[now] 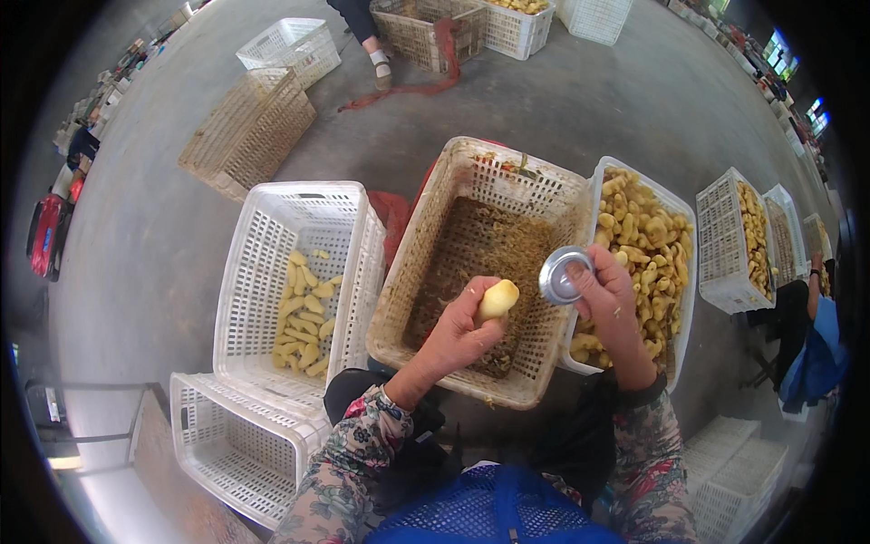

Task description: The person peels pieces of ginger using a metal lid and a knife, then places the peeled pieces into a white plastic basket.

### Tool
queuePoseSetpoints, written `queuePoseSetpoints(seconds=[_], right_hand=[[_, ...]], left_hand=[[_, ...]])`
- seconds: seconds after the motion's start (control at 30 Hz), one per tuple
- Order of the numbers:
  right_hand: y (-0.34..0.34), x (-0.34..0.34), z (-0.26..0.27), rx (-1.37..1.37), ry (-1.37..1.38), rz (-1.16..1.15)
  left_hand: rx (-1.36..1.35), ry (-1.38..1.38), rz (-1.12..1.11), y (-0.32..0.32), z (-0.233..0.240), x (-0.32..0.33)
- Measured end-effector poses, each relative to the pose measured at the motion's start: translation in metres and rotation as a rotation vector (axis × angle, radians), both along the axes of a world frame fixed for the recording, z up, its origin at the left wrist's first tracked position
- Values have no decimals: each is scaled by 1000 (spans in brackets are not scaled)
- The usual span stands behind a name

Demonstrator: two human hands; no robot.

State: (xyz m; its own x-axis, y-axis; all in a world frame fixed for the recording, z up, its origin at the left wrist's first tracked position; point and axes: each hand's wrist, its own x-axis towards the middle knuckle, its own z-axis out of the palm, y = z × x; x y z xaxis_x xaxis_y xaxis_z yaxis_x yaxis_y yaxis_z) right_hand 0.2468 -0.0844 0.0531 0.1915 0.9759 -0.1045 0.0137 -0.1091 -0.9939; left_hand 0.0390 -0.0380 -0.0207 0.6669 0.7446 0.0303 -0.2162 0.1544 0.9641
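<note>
My left hand [462,330] grips a peeled pale yellow root piece [498,300], perhaps ginger, above the middle crate. Pinched between thumb and fingers of my right hand [610,292] is a round, shiny metal lid [566,275], a small gap away from the root piece. Brown scraps [503,238] cover the floor of the stained plastic crate [414,285] below my hands. To the right stands a white crate [688,299] heaped with knobby, yellow-brown unpeeled roots [642,251]. On the left, a white crate [255,272] holds several smooth, peeled pieces [306,316].
Another white crate [238,455] stands at lower left, beside a brown board [170,469]. A dirty crate [248,129] and red netting [421,85] lie ahead, near a person's leg [370,44]. At right, another person [809,340] sits by filled crates [734,238].
</note>
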Motion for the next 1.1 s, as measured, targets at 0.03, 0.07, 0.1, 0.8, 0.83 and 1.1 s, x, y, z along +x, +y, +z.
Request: queuePoseSetpoints(seconds=[0.03,0.07,0.1,0.8,0.83,1.1], right_hand=[[0,-3,-1,79,-87,31],[1,-9,-2,157,-174,64],[3,-14,-3,237,-258,97],[30,-12,-10,-13,-113,138],[28,-17,-10,58,-162,216],[44,10,-46,49,-275,39]], left_hand=[[14,43,-6,0,5,1],[29,85,-11,-1,8,1],[49,112,-9,-1,8,1],[-253,202,58,4,-1,0],[-246,214,40,4,0,0],[-247,238,-24,2,-3,-3]])
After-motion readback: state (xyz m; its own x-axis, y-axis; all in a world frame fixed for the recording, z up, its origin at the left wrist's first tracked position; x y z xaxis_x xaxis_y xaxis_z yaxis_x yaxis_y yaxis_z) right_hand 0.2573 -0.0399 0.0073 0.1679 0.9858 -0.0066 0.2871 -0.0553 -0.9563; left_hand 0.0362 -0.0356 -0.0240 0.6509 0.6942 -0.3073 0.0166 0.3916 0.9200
